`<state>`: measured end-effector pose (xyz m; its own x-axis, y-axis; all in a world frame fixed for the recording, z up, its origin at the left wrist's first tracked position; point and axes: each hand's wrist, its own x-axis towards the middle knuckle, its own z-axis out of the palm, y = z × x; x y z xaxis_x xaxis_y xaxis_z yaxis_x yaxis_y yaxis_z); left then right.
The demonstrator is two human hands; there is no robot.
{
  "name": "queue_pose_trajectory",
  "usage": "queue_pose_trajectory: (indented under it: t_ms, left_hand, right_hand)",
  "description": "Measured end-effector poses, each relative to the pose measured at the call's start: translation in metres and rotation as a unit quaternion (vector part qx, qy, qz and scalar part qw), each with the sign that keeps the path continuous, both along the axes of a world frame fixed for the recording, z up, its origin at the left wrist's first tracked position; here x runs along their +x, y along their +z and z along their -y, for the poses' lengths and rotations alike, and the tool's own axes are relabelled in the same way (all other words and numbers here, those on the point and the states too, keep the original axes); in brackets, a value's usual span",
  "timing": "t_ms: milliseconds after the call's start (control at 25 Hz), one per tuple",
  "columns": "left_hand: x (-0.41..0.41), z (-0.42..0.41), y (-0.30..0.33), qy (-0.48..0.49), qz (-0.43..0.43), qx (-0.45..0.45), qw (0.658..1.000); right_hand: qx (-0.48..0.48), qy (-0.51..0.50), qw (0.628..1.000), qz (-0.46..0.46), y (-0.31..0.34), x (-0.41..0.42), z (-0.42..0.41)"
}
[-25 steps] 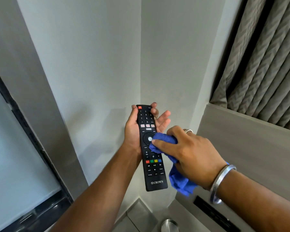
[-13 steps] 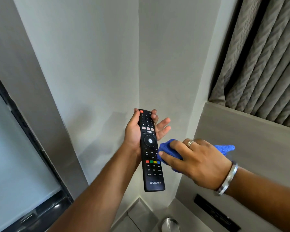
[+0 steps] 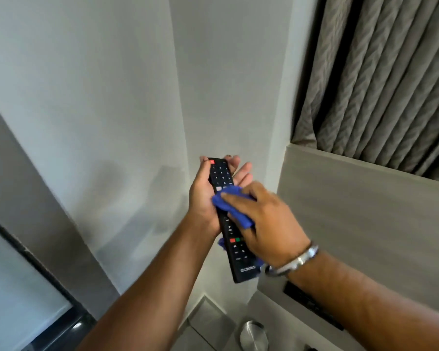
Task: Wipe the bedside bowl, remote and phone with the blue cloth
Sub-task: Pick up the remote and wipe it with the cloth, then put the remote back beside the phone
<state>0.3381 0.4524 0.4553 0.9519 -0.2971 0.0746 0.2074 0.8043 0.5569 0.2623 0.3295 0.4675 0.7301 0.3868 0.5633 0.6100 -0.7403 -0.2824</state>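
A pale grey wall (image 3: 99, 97) fills most of the view, meeting a second wall in a corner that runs down the middle. At 2 o'clock hangs a grey patterned curtain (image 3: 380, 79), and below it, from 3 to 5 o'clock, stands a light wood-grain panel (image 3: 365, 211) with a dark slot (image 3: 312, 304) set into it. A dark frame strip (image 3: 36, 264) crosses the 8 o'clock corner.

Near the centre, slightly toward 5 o'clock, the left hand (image 3: 203, 198) cradles a black TV remote (image 3: 228, 219) from beneath, thumb along its left edge and fingers spread out behind its top end. The remote points up toward 12 o'clock, tilted a little left, its buttons facing the camera. The right hand (image 3: 261, 224) comes in from 4 o'clock, fingers pressed together on a bunched blue cloth (image 3: 230, 203) that it holds flat against the middle of the remote's button face; a bit of cloth shows below the hand beside the remote's lower end. A silver bangle (image 3: 294, 262) circles the right wrist.

At 6 o'clock, by the bottom edge, sits a small round metal object (image 3: 254, 335), too cropped to identify.
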Motion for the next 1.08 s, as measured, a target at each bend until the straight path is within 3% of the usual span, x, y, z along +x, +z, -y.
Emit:
queue_pose_trajectory:
  t_ms: [200,360,480,640,760,920,1080]
  left_hand:
    - [0.026,0.023,-0.052,0.018,-0.055,0.059,0.997]
    - [0.025,0.055,-0.135,-0.064,-0.063,0.166,0.982]
    - [0.022,0.075,-0.219,-0.135,-0.090,0.267,0.950]
    - [0.005,0.124,-0.358,-0.193,-0.116,0.438,0.871]
    - [-0.008,0.159,-0.462,-0.184,-0.040,0.565,0.803]
    - [-0.022,0.198,-0.583,-0.180,0.039,0.679,0.710]
    - [-0.033,0.227,-0.676,-0.124,0.071,0.779,0.611]
  right_hand:
    - [-0.044,0.036,0.987,-0.148,-0.080,-0.043,0.056]
    - [0.095,-0.164,0.944,-0.270,-0.143,-0.065,0.117]
    - [0.129,-0.256,0.905,-0.314,-0.193,-0.090,0.151]
    - [0.105,-0.402,0.818,-0.399,-0.279,-0.127,0.183]
    - [0.086,-0.436,0.767,-0.463,-0.340,-0.154,0.203]
    - [0.063,-0.381,0.761,-0.521,-0.428,-0.161,0.242]
    - [0.036,-0.368,0.778,-0.508,-0.544,-0.136,0.276]
